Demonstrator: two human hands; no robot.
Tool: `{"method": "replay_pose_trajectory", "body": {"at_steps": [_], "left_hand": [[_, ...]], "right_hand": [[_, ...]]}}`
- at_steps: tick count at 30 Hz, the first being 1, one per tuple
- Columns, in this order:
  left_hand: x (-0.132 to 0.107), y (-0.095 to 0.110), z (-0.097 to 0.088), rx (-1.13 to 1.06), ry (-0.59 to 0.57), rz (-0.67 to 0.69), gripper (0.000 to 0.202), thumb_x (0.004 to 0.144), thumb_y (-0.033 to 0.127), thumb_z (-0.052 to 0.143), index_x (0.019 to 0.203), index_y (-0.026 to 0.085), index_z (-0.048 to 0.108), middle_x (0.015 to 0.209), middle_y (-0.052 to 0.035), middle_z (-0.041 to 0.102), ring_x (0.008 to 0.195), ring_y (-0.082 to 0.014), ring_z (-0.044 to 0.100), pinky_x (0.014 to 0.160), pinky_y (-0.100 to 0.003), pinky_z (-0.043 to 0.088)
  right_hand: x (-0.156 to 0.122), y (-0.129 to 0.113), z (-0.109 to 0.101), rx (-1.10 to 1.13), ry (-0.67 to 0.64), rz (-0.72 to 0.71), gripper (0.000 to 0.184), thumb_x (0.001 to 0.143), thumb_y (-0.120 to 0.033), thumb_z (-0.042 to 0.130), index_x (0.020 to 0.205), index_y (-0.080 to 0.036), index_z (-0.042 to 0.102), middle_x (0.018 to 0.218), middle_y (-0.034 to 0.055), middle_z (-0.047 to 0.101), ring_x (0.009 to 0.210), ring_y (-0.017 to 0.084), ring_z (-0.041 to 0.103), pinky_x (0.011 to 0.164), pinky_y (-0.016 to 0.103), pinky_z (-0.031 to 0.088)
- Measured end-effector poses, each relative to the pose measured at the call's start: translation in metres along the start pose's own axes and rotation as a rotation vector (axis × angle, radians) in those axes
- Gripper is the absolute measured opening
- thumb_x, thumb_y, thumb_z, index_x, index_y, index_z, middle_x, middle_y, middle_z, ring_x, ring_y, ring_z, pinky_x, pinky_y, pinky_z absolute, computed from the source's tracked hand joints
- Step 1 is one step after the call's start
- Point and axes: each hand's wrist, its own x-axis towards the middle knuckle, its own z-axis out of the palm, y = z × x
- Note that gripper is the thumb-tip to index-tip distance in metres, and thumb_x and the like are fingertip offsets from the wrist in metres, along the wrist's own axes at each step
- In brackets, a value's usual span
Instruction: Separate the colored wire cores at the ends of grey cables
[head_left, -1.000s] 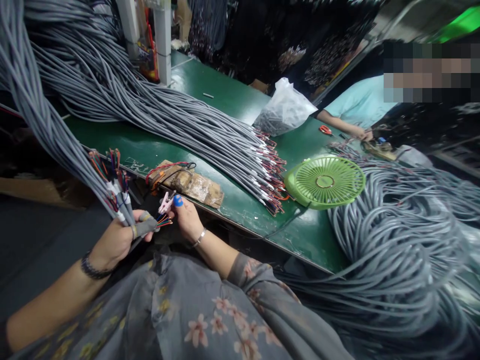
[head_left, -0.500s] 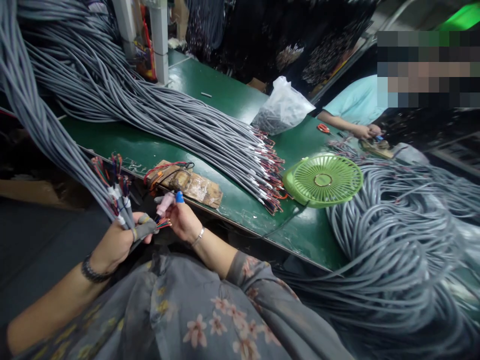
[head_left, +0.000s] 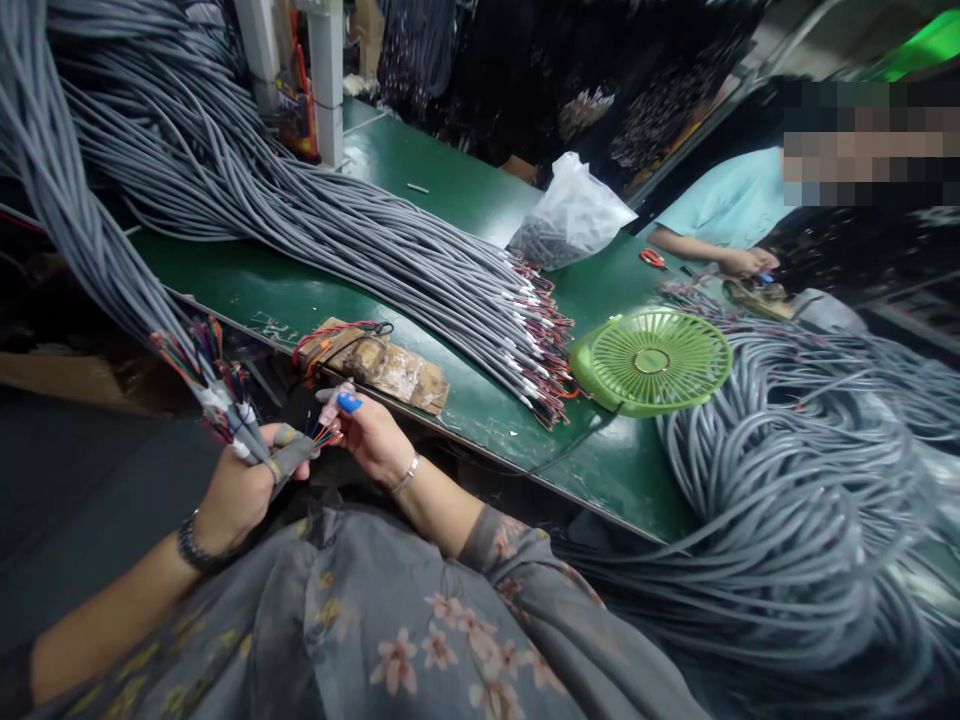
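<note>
Grey multi-core cables (head_left: 133,285) hang down from the upper left into my left hand (head_left: 244,490), which is closed around them near their stripped ends. Grey coverings wrap its thumb and finger. Loose coloured wire ends (head_left: 176,350) fan out above that hand. Out of its grip, toward the right, pokes a short bunch of coloured wires (head_left: 321,436). My right hand (head_left: 375,436) pinches at the tips of this bunch; the exact contact is small and partly hidden. A blue cover sits on its thumb, and a pinkish wrap covers a finger.
On the green table (head_left: 480,440) lie a wooden block (head_left: 420,380) with red and black leads, a long cable bundle (head_left: 360,235), a green fan (head_left: 651,360) and a white plastic bag (head_left: 574,215). Coiled cables (head_left: 787,500) fill the right. A co-worker's hands (head_left: 750,262) work beyond.
Both hands have shifted slightly right in the picture, as has the whole scene. My right thumb now lies lower and flatter over the wires. Loose wire ends above my left hand have swung left.
</note>
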Motion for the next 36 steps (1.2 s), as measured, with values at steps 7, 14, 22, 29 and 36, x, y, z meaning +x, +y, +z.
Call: {"method": "replay_pose_trajectory", "body": {"at_steps": [7,14,22,29,36], "left_hand": [[0.001,-0.001,-0.001,-0.025,-0.027,-0.002,0.037,0.071,0.051,0.081,0.051,0.024,0.067,0.052,-0.0018,0.065,0.055,-0.0174,0.057,0.058,-0.030,0.046],[0.002,0.001,0.001,-0.061,-0.011,-0.023,0.032,0.068,0.046,0.079,0.048,0.024,0.067,0.050,-0.0014,0.064,0.053,-0.0162,0.055,0.056,-0.029,0.044],[0.005,-0.007,0.003,-0.013,-0.021,-0.020,0.034,0.068,0.048,0.077,0.047,0.024,0.065,0.048,-0.0017,0.063,0.051,-0.0155,0.054,0.055,-0.028,0.045],[-0.004,-0.015,-0.010,0.055,-0.040,0.038,0.038,0.076,0.053,0.075,0.052,0.024,0.067,0.052,-0.0029,0.066,0.053,-0.0183,0.057,0.056,-0.031,0.046],[-0.006,-0.013,-0.009,-0.010,0.024,0.018,0.033,0.071,0.049,0.077,0.052,0.024,0.069,0.051,-0.0020,0.066,0.052,-0.0178,0.058,0.055,-0.030,0.045]], "right_hand": [[0.002,0.003,0.000,-0.022,0.041,-0.015,0.048,0.079,-0.063,0.091,0.080,-0.019,0.072,0.070,-0.0014,0.065,0.061,0.011,0.054,0.060,0.024,0.048],[0.016,0.008,-0.003,0.045,0.063,0.041,0.056,0.096,-0.073,0.072,0.094,-0.016,0.077,0.081,0.0065,0.076,0.072,0.017,0.065,0.070,0.029,0.056],[0.024,0.011,0.001,0.157,0.087,0.035,0.053,0.094,-0.071,0.075,0.088,-0.019,0.073,0.071,0.0016,0.070,0.065,0.016,0.062,0.064,0.026,0.055],[0.009,0.006,-0.012,0.048,-0.044,0.210,0.065,0.100,-0.080,0.056,0.086,-0.019,0.068,0.078,0.0037,0.070,0.067,0.015,0.062,0.065,0.026,0.055],[0.012,0.006,-0.011,0.030,-0.030,0.036,0.047,0.093,-0.064,0.080,0.086,-0.019,0.070,0.076,-0.0011,0.068,0.068,0.012,0.061,0.069,0.025,0.056]]}}
